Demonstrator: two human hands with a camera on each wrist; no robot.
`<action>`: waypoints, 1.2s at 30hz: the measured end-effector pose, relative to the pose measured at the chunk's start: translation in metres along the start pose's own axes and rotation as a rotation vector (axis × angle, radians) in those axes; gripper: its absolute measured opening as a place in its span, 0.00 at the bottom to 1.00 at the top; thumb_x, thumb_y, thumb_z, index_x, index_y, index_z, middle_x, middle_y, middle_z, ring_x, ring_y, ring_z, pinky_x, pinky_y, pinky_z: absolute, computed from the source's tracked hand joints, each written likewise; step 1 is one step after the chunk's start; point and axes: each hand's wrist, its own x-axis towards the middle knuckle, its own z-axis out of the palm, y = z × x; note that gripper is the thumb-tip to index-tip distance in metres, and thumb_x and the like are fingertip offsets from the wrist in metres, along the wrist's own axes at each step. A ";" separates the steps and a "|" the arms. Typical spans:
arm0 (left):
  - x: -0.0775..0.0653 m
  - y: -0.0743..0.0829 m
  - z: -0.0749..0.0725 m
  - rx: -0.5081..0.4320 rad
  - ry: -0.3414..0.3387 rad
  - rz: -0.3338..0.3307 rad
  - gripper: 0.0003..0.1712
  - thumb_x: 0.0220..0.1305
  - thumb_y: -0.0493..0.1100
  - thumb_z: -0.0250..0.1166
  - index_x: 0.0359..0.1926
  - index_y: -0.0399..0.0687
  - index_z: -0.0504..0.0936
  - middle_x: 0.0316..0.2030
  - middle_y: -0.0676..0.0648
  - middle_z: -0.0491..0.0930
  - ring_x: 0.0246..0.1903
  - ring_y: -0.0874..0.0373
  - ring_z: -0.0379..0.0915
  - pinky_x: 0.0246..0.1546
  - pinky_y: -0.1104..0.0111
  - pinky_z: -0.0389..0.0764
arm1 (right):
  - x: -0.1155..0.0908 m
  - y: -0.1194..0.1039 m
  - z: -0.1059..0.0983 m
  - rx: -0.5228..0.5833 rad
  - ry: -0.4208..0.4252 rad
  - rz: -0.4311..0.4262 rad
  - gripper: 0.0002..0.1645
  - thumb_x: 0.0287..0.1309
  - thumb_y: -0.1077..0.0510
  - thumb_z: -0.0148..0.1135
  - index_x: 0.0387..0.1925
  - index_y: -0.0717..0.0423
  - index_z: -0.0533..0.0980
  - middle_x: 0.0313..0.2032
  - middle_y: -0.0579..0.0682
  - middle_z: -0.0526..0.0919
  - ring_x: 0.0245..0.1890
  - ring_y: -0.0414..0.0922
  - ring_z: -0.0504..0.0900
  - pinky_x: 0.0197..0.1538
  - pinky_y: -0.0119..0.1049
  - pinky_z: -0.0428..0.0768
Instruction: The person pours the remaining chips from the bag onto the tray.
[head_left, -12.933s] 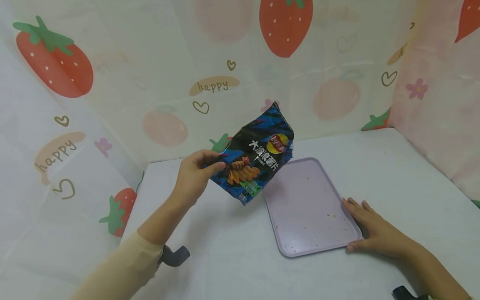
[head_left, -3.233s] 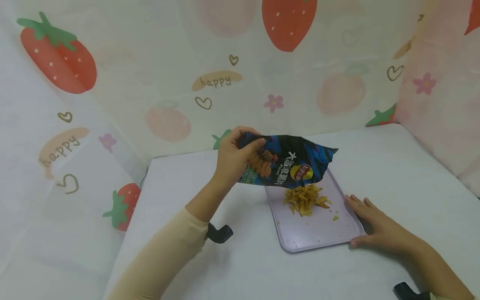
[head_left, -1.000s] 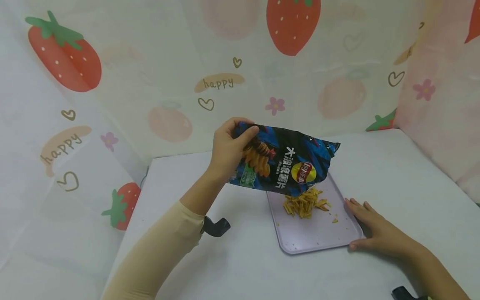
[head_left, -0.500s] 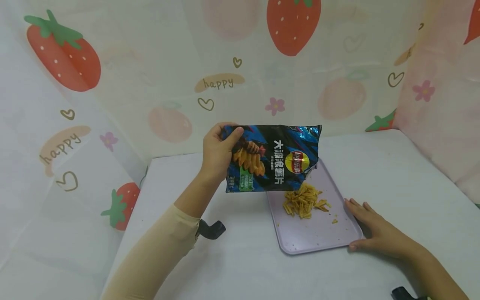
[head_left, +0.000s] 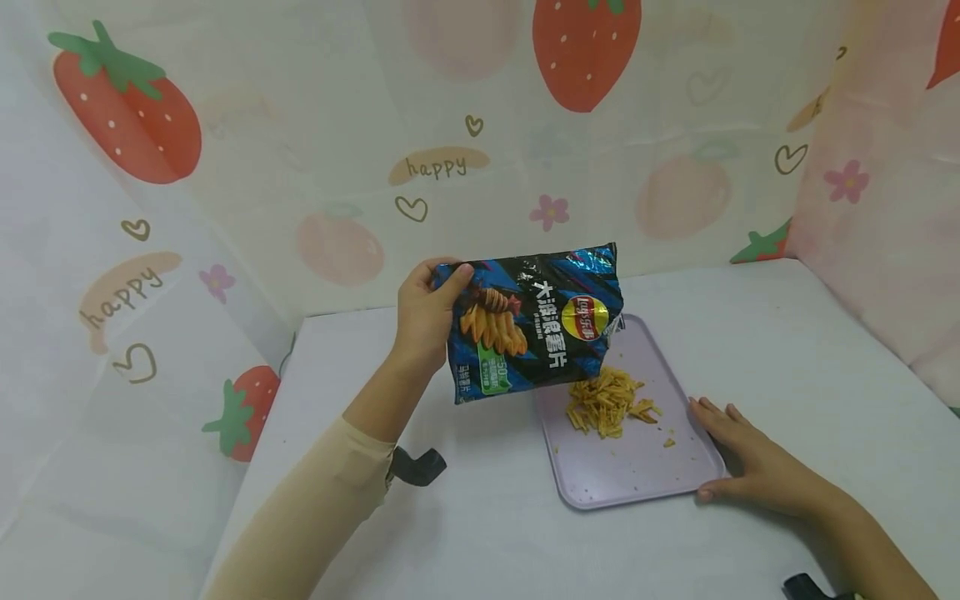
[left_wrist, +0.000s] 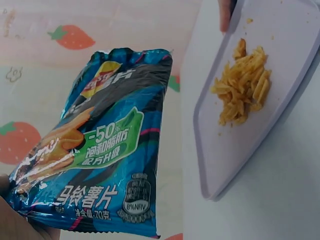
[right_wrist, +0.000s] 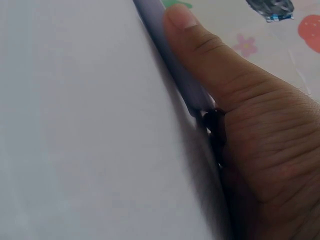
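My left hand [head_left: 427, 321] pinches one end of a blue-and-black potato chip bag [head_left: 536, 325], thumb on its printed front. It is held sideways in the air, its torn end to the right, over the far left part of a lilac tray [head_left: 637, 483]. A heap of broken yellow potato chips [head_left: 606, 404] lies on the tray, also plain in the left wrist view as chips [left_wrist: 242, 85]. My right hand [head_left: 765, 462] rests at the tray's near right corner, fingers along the right side and thumb at the front edge. The bag's inside is hidden.
The tray stands on a white-covered table [head_left: 480, 533]. Behind the table hangs a strawberry-print cloth [head_left: 337, 100], continuing along both sides. A few crumbs [head_left: 670, 442] lie beside the heap.
Earlier the tray held only crumbs; a chip heap now lies on it. Since then the left hand has drawn the bag left and turned it more face-on. The right hand stays put.
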 end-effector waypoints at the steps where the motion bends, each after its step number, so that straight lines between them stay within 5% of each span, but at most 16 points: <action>1: 0.000 -0.001 -0.001 -0.003 0.004 -0.009 0.15 0.66 0.51 0.72 0.48 0.52 0.81 0.41 0.49 0.84 0.41 0.56 0.81 0.41 0.67 0.83 | 0.000 0.000 0.000 -0.003 0.001 -0.004 0.70 0.42 0.40 0.82 0.80 0.55 0.53 0.76 0.69 0.57 0.80 0.64 0.42 0.72 0.15 0.31; 4: 0.001 -0.003 -0.004 -0.011 0.017 -0.036 0.14 0.66 0.51 0.72 0.48 0.53 0.81 0.42 0.49 0.84 0.42 0.57 0.81 0.42 0.67 0.83 | 0.000 0.000 0.000 -0.005 0.006 -0.011 0.70 0.42 0.40 0.82 0.80 0.54 0.53 0.76 0.69 0.57 0.81 0.61 0.42 0.72 0.16 0.32; 14: -0.001 -0.008 -0.013 -0.041 0.040 -0.105 0.15 0.68 0.49 0.70 0.51 0.52 0.80 0.48 0.46 0.83 0.44 0.55 0.81 0.44 0.67 0.84 | 0.000 -0.002 -0.002 0.009 0.000 -0.007 0.70 0.42 0.41 0.82 0.80 0.55 0.53 0.75 0.71 0.57 0.76 0.75 0.44 0.72 0.15 0.31; 21: -0.003 -0.014 -0.018 -0.049 0.038 -0.124 0.14 0.69 0.47 0.69 0.52 0.52 0.79 0.49 0.45 0.82 0.45 0.56 0.82 0.42 0.67 0.85 | 0.000 -0.003 -0.001 -0.011 0.003 -0.009 0.70 0.42 0.40 0.82 0.80 0.55 0.53 0.76 0.70 0.57 0.81 0.61 0.42 0.72 0.15 0.32; 27: -0.006 -0.017 -0.022 -0.035 0.036 -0.118 0.14 0.69 0.44 0.69 0.53 0.52 0.79 0.49 0.45 0.81 0.45 0.55 0.82 0.41 0.67 0.86 | -0.001 -0.004 -0.002 0.012 -0.006 0.009 0.70 0.42 0.41 0.82 0.81 0.53 0.53 0.76 0.70 0.56 0.76 0.75 0.44 0.71 0.15 0.31; 36: -0.013 -0.023 -0.032 -0.030 0.050 -0.133 0.15 0.71 0.44 0.67 0.55 0.52 0.77 0.54 0.43 0.80 0.48 0.52 0.82 0.45 0.65 0.87 | -0.001 -0.003 -0.001 0.012 -0.009 0.013 0.70 0.42 0.41 0.82 0.81 0.54 0.53 0.76 0.70 0.56 0.76 0.76 0.43 0.71 0.15 0.31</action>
